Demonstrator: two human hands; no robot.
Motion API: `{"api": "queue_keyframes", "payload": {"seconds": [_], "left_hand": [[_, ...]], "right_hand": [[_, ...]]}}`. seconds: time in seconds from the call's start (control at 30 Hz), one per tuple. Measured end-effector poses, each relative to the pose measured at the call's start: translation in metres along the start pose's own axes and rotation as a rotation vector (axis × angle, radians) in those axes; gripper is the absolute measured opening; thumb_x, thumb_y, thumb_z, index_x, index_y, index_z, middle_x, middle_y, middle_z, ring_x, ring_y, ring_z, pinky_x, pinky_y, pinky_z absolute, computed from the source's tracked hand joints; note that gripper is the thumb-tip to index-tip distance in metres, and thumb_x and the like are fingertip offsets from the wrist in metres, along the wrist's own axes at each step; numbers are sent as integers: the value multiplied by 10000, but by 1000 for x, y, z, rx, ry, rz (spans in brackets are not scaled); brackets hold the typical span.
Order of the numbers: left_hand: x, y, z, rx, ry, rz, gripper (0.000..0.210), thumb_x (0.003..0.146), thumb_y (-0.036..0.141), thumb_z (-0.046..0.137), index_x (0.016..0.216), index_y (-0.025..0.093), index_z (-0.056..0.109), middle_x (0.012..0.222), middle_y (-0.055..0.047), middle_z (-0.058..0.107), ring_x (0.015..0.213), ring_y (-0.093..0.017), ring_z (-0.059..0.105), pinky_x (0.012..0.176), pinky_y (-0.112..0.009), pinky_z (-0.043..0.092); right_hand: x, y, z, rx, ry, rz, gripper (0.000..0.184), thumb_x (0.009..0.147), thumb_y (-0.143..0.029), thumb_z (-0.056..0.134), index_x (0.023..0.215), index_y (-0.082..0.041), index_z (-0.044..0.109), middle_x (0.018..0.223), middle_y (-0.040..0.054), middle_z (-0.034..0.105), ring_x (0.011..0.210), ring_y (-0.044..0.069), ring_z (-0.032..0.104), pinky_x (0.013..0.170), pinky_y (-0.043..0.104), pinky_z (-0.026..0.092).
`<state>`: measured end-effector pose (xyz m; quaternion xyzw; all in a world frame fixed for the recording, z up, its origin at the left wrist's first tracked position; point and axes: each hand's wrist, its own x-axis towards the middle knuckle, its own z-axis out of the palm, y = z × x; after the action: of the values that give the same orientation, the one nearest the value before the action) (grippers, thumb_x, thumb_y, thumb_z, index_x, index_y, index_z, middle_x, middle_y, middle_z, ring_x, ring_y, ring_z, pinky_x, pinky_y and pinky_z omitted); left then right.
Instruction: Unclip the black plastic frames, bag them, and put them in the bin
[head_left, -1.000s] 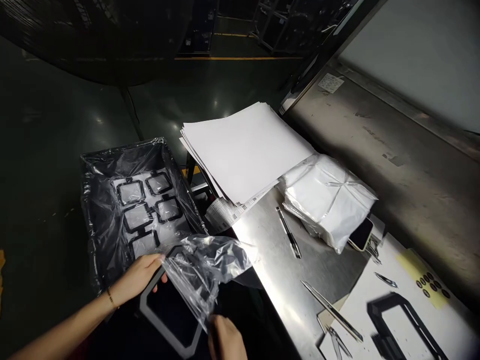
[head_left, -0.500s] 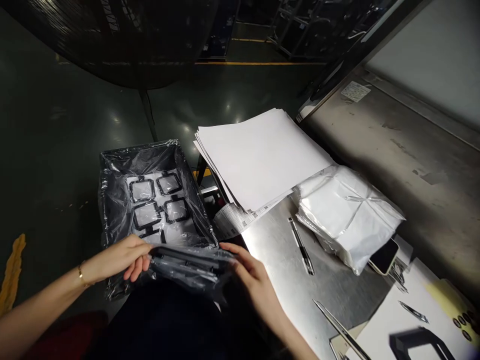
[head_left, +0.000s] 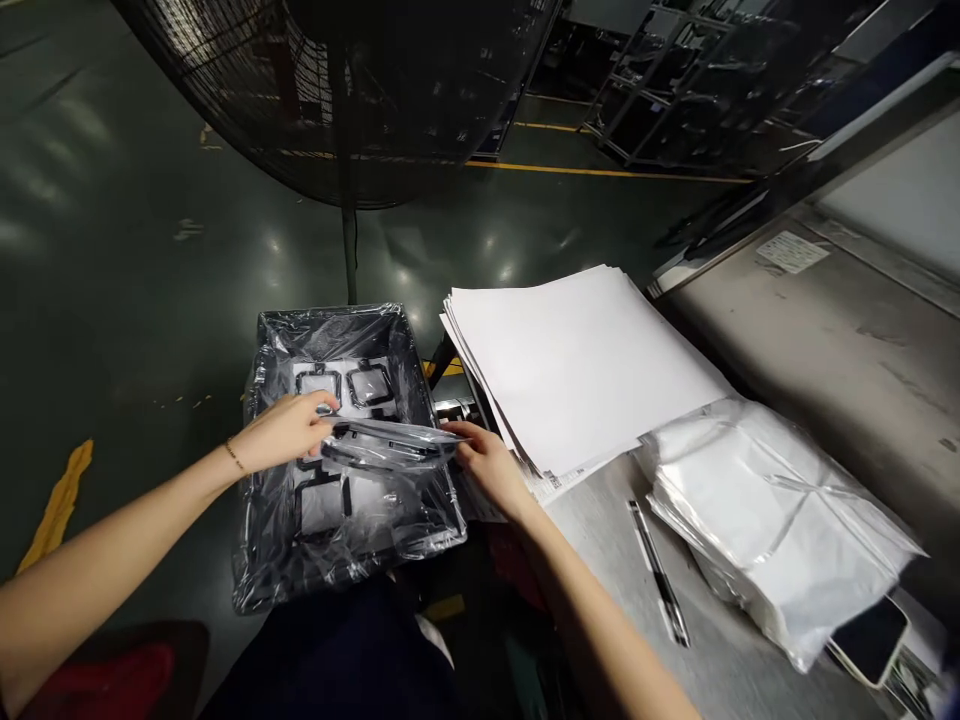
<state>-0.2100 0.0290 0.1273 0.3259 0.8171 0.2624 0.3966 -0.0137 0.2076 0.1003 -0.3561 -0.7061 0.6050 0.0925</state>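
Stretched between my two hands is a clear plastic bag (head_left: 397, 442) with a dark part inside, held over a black bin (head_left: 251, 520). My left hand (head_left: 289, 430) is closed on the bag's left end. At the right end, my right hand (head_left: 491, 468) pinches the bag between thumb and fingers. Clear plastic film lines the bin. Several black frames (head_left: 346, 495) lie in it on a pale sheet, some partly hidden by the bag and my left hand.
Right of the bin, a metal table (head_left: 600, 560) carries a stack of white paper (head_left: 577, 360), a pen (head_left: 658, 572), a pile of clear plastic bags (head_left: 780, 510) and a phone (head_left: 874, 640). A large fan (head_left: 315, 100) stands behind the bin.
Both hands have carried the bag forward, from the bin's near edge to above its middle. The camera view has shifted, so the table things sit further right and lower.
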Motion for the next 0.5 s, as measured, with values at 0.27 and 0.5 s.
{"api": "queue_keyframes", "payload": {"seconds": [0.27, 0.5], "left_hand": [[-16, -29, -18, -565, -257, -110, 437, 686, 337, 585, 1080, 189, 470, 728, -41, 674, 540, -164, 586, 486, -238, 395], [10, -67, 108, -1226, -484, -336, 726, 684, 722, 219, 1011, 138, 502, 953, -118, 618, 814, -241, 604, 669, -410, 471]], "right_hand": [[10, -9, 16, 284, -155, -53, 147, 713, -251, 433, 673, -177, 554, 497, -62, 417, 439, 73, 361, 468, 203, 308], [-48, -16, 65, 245, -516, -141, 213, 763, -170, 430, 638, -159, 601, 610, 2, 550, 608, 106, 522, 620, 228, 397]]}}
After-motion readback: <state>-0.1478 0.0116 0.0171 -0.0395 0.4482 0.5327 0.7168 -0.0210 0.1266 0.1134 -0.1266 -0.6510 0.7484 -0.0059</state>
